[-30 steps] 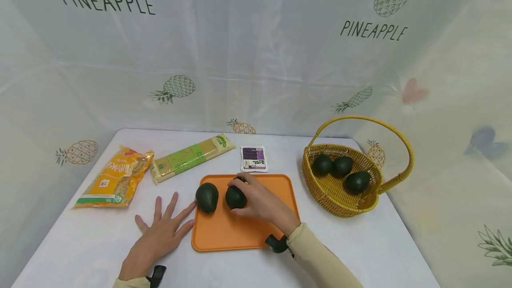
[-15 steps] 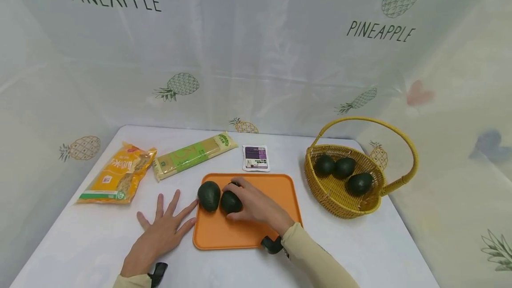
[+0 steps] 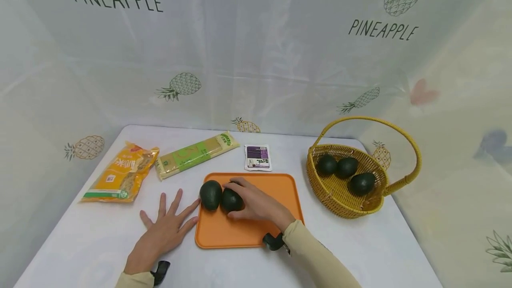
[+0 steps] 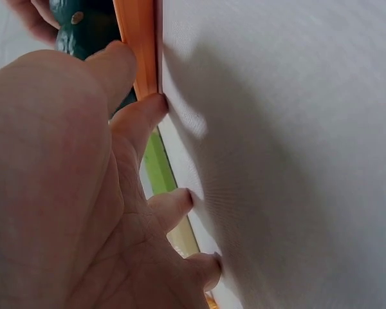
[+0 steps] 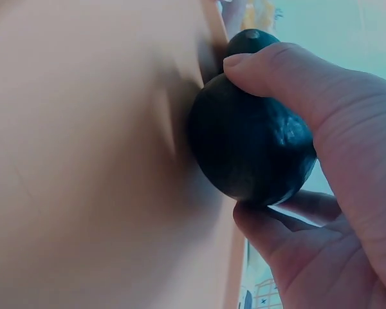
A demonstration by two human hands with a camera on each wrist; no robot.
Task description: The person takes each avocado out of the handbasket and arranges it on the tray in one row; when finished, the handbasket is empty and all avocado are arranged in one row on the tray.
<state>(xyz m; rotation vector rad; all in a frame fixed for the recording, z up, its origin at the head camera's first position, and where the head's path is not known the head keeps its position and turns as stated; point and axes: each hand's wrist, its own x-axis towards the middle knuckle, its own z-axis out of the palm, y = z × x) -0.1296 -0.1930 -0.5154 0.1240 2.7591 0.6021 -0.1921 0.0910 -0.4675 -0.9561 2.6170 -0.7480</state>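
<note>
Two dark green avocados lie side by side on the orange tray. My right hand grips the right avocado, thumb and fingers curled round it. The left avocado touches it. My left hand lies flat on the white table with fingers spread, fingertips against the tray's left edge. The left wrist view shows the hand pressed to the tabletop.
A yellow wicker basket with three avocados stands at the right. Behind the tray lie a small purple-and-white packet, a green pasta pack and an orange-yellow bag. A pineapple-print curtain surrounds the table.
My right hand has slid its avocado leftward across the tray until it rests against the other avocado. The left hand has stayed flat in place.
</note>
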